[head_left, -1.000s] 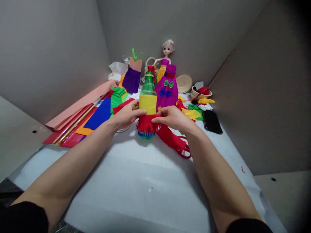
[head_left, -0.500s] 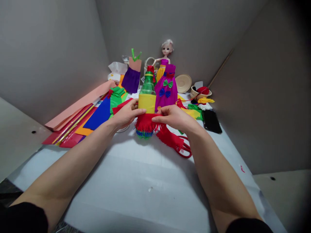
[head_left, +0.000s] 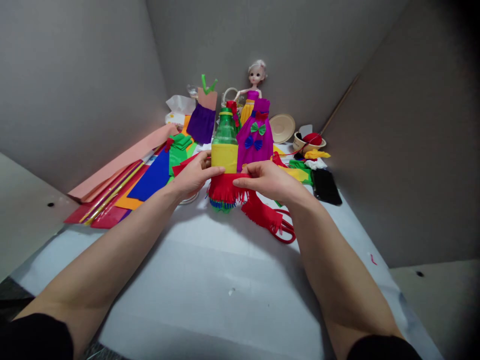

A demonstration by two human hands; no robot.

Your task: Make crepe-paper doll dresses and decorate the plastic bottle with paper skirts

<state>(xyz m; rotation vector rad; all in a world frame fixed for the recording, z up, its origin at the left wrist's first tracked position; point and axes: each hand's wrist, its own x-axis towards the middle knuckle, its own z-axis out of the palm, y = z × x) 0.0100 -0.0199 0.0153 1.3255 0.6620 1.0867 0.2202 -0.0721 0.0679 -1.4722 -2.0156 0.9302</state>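
A green plastic bottle [head_left: 225, 131] with a yellow band [head_left: 224, 158] stands upright before me. Blue fringe [head_left: 221, 205] shows around its lower part. My left hand [head_left: 198, 174] grips the bottle's left side, its thumb lying at the lower edge of the yellow band. Over the blue fringe hangs a strip of red fringed paper [head_left: 227, 189], laid across the bottle's front. Its right end is pinched between the thumb and fingers of my right hand [head_left: 263, 179]. The far side of the bottle is hidden.
Red-handled scissors [head_left: 288, 234] lie partly under another red fringed piece [head_left: 264, 216]. Behind stand a doll [head_left: 256, 77], a purple paper dress [head_left: 255, 135] and a second dress [head_left: 202, 122]. Coloured sheets [head_left: 152, 175] lie left; a black phone [head_left: 327, 187] and a bowl [head_left: 310, 144] are right.
The bottle has tilted or shifted slightly to the left, and its bottom sits a little higher in view. Both hands keep nearly the same hold on the bottle and the red strip.
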